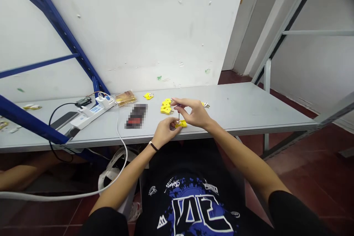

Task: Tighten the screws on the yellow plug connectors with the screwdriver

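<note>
A small yellow plastic plug piece is lying near the front edge of a long grey tabletop, directly in front of the person. The left hand is pinching its left end, thumb and fingers closing on it from the side. The right hand is gripping the top of a thin, dark, upright tool with a slender shaft — its fingertips are clamping together around the handle. The tool's lower end appears to be meeting the yellow piece, though the spot is too small to be sure.

Just beyond the hands, a cluster of yellow plugs with metal pins is resting on the surface; a pale plug with two prongs is showing past the right hand. Farther back, more yellow plugs are lying near the white wall. To the left, a blurred-out black-and-red item is sitting near a clear plastic packet — and a white power strip is standing beyond.
</note>
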`<move>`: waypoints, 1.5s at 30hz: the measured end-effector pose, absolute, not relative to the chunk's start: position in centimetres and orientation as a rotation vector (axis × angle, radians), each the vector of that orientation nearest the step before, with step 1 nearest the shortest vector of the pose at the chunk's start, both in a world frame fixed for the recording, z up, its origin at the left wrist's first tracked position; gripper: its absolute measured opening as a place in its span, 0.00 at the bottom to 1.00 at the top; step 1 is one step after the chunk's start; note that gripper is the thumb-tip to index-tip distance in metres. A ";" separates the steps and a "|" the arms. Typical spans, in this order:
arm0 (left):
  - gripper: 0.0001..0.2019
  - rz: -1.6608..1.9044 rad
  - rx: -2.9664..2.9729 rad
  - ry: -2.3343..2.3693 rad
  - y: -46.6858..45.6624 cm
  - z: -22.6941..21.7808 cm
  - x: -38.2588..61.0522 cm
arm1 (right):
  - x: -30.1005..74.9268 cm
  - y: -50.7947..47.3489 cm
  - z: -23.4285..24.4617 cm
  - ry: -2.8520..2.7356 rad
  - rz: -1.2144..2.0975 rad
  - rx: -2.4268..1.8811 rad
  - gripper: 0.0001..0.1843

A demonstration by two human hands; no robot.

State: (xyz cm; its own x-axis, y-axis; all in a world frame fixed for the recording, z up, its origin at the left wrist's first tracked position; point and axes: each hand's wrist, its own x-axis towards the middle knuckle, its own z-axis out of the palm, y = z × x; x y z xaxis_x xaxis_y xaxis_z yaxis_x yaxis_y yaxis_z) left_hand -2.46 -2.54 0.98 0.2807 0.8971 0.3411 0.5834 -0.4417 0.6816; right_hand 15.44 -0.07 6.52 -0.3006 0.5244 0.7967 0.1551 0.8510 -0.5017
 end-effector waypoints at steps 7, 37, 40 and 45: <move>0.13 0.994 2.128 1.336 -2.7 1.1 -2.4 | 15.5 0.0 6.4 -1.872 0.413 -0.520 0.20; 0.20 0.836 2.297 1.344 -1.5 1.2 -2.4 | 20.5 5.7 5.7 -1.626 0.352 -0.774 0.16; 0.23 0.666 2.356 1.382 -0.6 2.0 -1.7 | 21.9 7.5 4.8 -1.551 0.336 -0.855 0.17; 0.25 0.441 2.471 1.351 1.7 3.2 0.2 | 22.8 7.9 4.3 -1.462 0.224 -0.824 0.19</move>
